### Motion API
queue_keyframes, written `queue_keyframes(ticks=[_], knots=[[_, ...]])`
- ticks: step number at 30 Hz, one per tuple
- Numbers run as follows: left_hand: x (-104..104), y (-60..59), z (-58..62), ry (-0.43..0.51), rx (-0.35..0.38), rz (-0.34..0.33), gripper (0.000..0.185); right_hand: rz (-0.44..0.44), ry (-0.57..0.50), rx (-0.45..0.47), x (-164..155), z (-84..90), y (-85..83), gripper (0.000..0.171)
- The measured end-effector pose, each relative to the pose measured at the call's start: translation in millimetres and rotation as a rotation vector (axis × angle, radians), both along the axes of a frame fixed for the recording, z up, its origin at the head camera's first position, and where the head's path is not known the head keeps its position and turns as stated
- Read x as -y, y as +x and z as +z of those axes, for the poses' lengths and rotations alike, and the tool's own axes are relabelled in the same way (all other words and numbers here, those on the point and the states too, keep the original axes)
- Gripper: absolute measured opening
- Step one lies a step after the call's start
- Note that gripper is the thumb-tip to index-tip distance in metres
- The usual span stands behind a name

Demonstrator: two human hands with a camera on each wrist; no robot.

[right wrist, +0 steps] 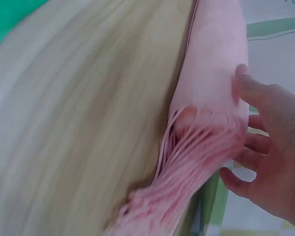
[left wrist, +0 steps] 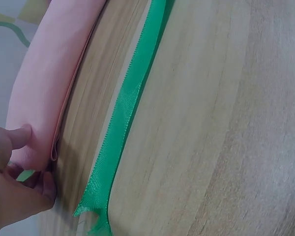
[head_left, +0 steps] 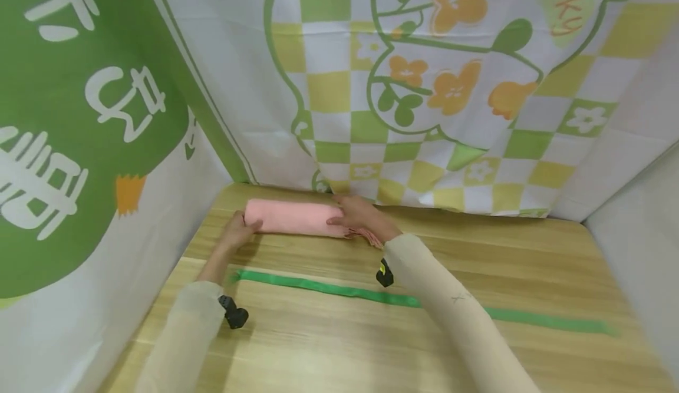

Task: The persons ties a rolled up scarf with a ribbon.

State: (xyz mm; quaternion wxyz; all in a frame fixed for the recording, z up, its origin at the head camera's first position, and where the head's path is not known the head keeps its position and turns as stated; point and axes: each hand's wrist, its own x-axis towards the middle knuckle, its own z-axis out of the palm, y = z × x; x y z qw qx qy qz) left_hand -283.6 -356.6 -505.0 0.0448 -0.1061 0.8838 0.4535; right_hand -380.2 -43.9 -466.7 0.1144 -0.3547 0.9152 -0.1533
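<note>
A pink scarf, rolled into a long bundle, lies along the back of the wooden table. Its fringe spills out at the right end. My left hand grips the bundle's left end; in the left wrist view the thumb presses on top while the fingers curl beneath the end. At the fringed end, my right hand holds the roll from its far side. The right wrist view shows its thumb on the scarf and the other fingers curled against the far edge.
A green ribbon stretches across the wooden table in front of the scarf, passing under the right forearm. Behind the table hangs a printed curtain, and a green and white wall covering stands at the left.
</note>
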Motion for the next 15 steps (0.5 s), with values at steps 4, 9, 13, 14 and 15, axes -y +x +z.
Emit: queue_keyframes(ticks=[4, 9, 13, 14, 15], knots=[[0.1, -2.3, -2.3, -0.017, -0.011, 0.010, 0.053, 0.040, 0.032, 0.048, 17.5, -4.3, -7.7, 0.081], [-2.4, -2.0, -5.2, -0.007, -0.028, 0.051, 0.050, 0.006, 0.076, 0.119, 26.2, -13.8, -11.8, 0.071], [-2.2, -1.5, -5.2, 0.052, -0.036, 0.092, 0.054, -0.024, 0.073, 0.079, 29.6, -21.6, -9.3, 0.054], [-1.5, -1.1, -5.1, 0.081, -0.029, 0.099, 0.057, -0.019, 0.074, 0.058, 30.6, -23.5, -8.1, 0.054], [-0.5, -0.5, -5.0, 0.107, -0.019, 0.105, 0.062, -0.010, 0.078, 0.032, 31.7, -25.4, -6.6, 0.054]])
